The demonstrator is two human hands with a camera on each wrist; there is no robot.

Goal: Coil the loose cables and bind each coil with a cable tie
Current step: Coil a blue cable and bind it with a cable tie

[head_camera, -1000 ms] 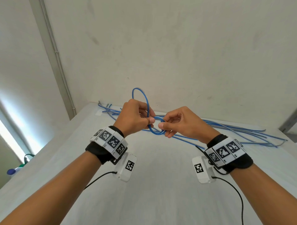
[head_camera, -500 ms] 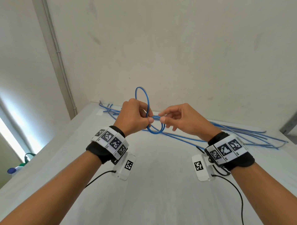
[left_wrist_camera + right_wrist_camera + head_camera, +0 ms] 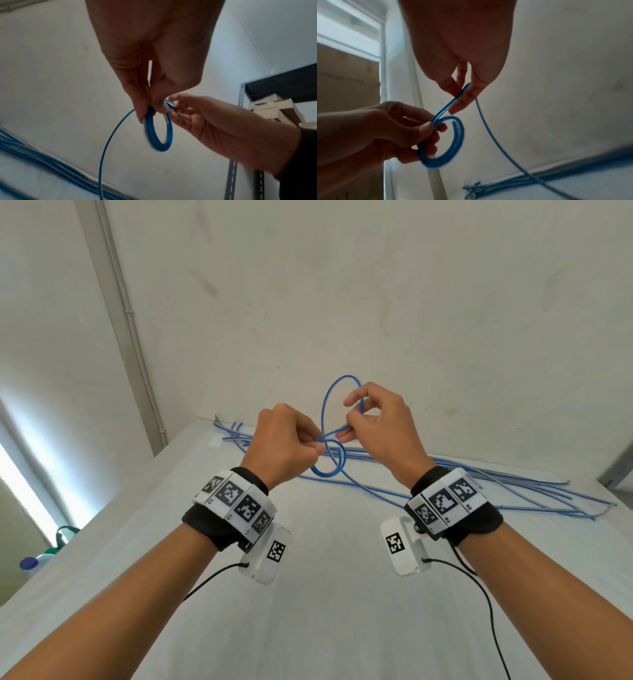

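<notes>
A small coil point(image 3: 330, 463) of blue cable hangs above the white table, pinched at its top by my left hand point(image 3: 291, 443) between thumb and fingers. In the left wrist view the same coil point(image 3: 158, 129) shows as several turns under my left hand's fingers point(image 3: 142, 108). My right hand point(image 3: 370, 419) is a little higher and to the right and pinches the cable strand that leaves the coil. A bigger loop point(image 3: 334, 395) arcs up behind it. In the right wrist view the strand point(image 3: 450, 108) runs between my right fingers point(image 3: 465, 98) and the coil point(image 3: 443, 142).
Several loose blue cables point(image 3: 496, 484) lie along the back of the white table point(image 3: 325, 594) next to the wall. A metal shelf upright point(image 3: 240, 97) with boxes stands at the right. At the far left, below table level, are a bottle point(image 3: 29, 563) and a green thing.
My right hand has risen and moved away from the left, drawing the cable strand up and out of the coil. The left hand has kept its hold on the coil.
</notes>
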